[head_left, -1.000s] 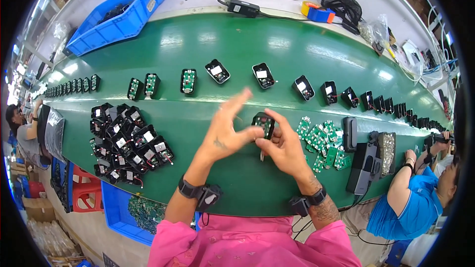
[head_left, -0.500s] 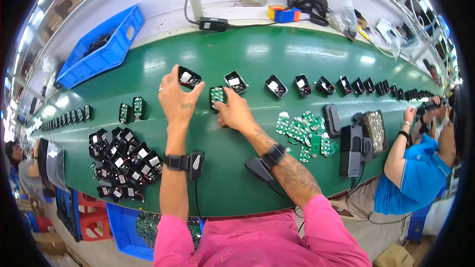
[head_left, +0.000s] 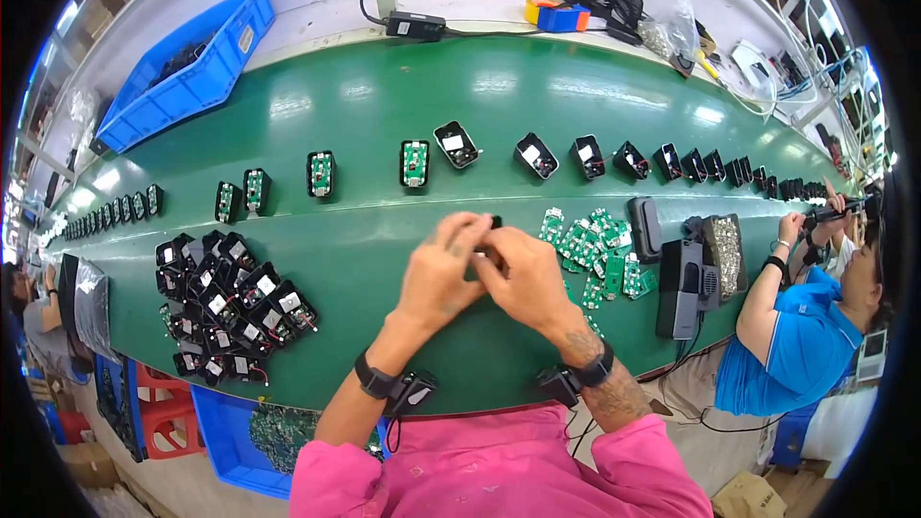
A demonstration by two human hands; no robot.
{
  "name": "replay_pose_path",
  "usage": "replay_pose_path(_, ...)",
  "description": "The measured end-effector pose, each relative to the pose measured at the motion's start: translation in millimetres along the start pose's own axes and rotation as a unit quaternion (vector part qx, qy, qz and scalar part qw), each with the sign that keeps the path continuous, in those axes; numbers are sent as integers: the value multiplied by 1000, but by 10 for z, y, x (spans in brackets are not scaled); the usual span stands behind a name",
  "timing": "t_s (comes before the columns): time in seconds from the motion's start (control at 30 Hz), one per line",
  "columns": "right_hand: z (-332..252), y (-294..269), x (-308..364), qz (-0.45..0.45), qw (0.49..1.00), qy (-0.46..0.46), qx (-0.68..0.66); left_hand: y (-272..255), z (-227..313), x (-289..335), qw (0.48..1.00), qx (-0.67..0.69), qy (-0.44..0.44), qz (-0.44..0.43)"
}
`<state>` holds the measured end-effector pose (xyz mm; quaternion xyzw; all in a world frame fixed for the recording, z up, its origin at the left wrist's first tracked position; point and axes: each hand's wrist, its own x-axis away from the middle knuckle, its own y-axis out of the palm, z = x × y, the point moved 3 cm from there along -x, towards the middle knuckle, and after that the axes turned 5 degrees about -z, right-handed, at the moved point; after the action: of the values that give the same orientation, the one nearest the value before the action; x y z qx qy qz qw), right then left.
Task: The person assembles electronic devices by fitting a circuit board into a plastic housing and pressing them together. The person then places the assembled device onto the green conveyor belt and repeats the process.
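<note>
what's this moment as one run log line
left hand, right hand: together at small dark object, mostly hidden | ahead: row of open black plastic cases | right: loose green circuit boards

There are two bare hands, two black wrist-strapped devices, one blue rectangular plastic bin on the green bench, four nearer black plastic housings with green circuit boards, one black housing heap, uncountably overlapped

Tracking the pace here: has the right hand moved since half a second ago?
Yes: the right hand has moved rightward and farther away from the black power adapter.
</note>
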<state>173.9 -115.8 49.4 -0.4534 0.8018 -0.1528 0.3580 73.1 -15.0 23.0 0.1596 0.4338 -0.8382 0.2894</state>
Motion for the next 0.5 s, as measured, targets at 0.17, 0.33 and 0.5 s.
replay_pose_path(0.17, 90, -155, 224, 5, 992, 120, -46, 45, 58, 56, 972, 193, -55, -121)
replay_pose_path(0.33, 357, -491, 175, -10, 987, 161, 27, 64, -93, 97, 904, 371, -187, -95)
replay_pose_path(0.5, 532, -455, 200, -107, 908, 131, 383, 45, -298, 180, 862, 406, -302, -14)
